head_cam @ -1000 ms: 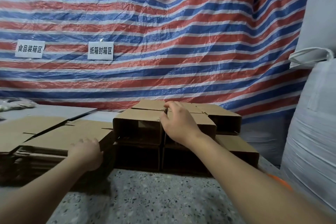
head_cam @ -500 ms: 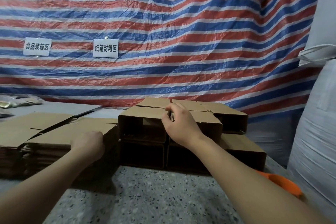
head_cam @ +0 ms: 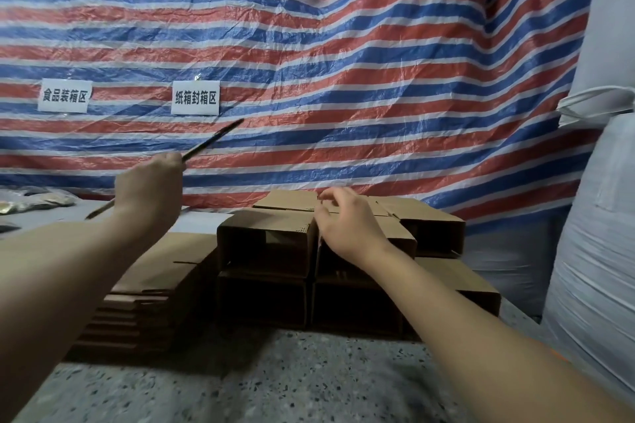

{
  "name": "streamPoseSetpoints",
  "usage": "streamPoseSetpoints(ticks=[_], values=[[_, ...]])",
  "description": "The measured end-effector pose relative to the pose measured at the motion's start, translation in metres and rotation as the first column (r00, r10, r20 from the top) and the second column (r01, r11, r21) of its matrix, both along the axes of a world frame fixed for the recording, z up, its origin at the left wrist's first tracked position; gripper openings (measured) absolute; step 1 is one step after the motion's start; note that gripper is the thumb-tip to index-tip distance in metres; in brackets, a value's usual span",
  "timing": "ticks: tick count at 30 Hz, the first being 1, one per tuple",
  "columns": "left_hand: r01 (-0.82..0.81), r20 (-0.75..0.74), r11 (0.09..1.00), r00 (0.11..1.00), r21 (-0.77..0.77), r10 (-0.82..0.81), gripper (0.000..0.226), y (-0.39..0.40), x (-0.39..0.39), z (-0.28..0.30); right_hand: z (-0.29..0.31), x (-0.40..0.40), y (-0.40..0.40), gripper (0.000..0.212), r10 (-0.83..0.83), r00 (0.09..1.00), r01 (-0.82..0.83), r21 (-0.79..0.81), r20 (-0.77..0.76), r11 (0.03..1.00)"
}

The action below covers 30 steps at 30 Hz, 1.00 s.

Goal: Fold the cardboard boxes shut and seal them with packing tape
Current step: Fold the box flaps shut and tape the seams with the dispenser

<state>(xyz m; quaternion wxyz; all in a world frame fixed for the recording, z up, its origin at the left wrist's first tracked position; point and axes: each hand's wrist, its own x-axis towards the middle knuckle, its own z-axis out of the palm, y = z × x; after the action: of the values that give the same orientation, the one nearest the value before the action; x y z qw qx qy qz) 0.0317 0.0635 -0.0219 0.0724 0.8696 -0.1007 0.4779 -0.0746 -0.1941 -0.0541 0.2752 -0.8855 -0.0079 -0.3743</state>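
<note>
Gripping a flattened sheet of cardboard (head_cam: 213, 140) seen edge-on, the left hand (head_cam: 149, 186) is raised above the pile of flat box blanks (head_cam: 165, 271), its fingers curled round the sheet so that one thin dark edge sticks up toward the striped tarpaulin (head_cam: 343, 79) and the other end shows below the wrist. The right hand (head_cam: 347, 223) rests on top of the stacked cardboard boxes (head_cam: 268, 244) – fingers relaxed and slightly spread, lying across the seam between two upper boxes, gripping nothing. These boxes stand in two layers on the speckled terrazzo surface (head_cam: 275, 388), their near ends open and dark inside (flaps not folded shut, no tape visible on them). The flat blanks lie just left of the boxes, touching them. Two white paper signs hang on the tarpaulin: 食品装箱区 (head_cam: 64, 95) and 纸箱封箱区 (head_cam: 195, 97). At the right edge stand large white woven sacks (head_cam: 598, 251). Far left, on a grey surface – some small packets (head_cam: 37, 201), too blurred to identify.
</note>
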Motion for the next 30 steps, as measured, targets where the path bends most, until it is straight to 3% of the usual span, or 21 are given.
streamPoseSetpoints(ticks=[7,12,15,18,20,25,28,30], values=[[0.292,0.235,0.955,0.926,0.044,-0.294,0.012,-0.035,-0.058,0.063,0.070,-0.019,-0.019,0.064,-0.025,0.996,0.008,0.189,0.089,0.982],[0.476,0.302,0.869,0.816,0.133,-0.493,0.026,-0.046,-0.101,0.082,0.118,-0.053,-0.053,0.071,-0.146,0.948,0.049,0.326,0.283,0.944],[0.566,0.282,0.809,0.759,0.161,-0.587,0.025,-0.054,-0.118,0.085,0.131,-0.073,-0.072,0.067,-0.083,0.940,-0.056,0.390,0.330,0.919],[0.643,0.254,0.751,0.709,0.150,-0.658,0.027,-0.062,-0.123,0.087,0.132,-0.087,-0.086,0.047,0.005,0.936,-0.138,0.353,0.353,0.925],[0.679,0.243,0.726,0.690,0.110,-0.682,0.026,-0.063,-0.120,0.089,0.131,-0.094,-0.096,0.042,0.010,0.927,-0.144,0.331,0.375,0.933],[0.784,0.178,0.619,0.615,-0.035,-0.769,0.020,-0.067,-0.109,0.088,0.133,-0.113,-0.104,0.051,0.111,0.940,-0.222,0.330,0.323,0.918],[0.807,0.243,0.522,0.584,-0.278,-0.774,0.012,-0.074,-0.101,0.081,0.125,-0.121,-0.097,0.039,0.181,0.932,-0.289,0.342,0.313,0.894],[0.775,0.283,0.383,0.566,-0.503,-0.774,0.016,-0.085,-0.099,0.072,0.115,-0.123,-0.089,0.034,0.232,0.921,-0.349,0.401,0.311,0.847]])
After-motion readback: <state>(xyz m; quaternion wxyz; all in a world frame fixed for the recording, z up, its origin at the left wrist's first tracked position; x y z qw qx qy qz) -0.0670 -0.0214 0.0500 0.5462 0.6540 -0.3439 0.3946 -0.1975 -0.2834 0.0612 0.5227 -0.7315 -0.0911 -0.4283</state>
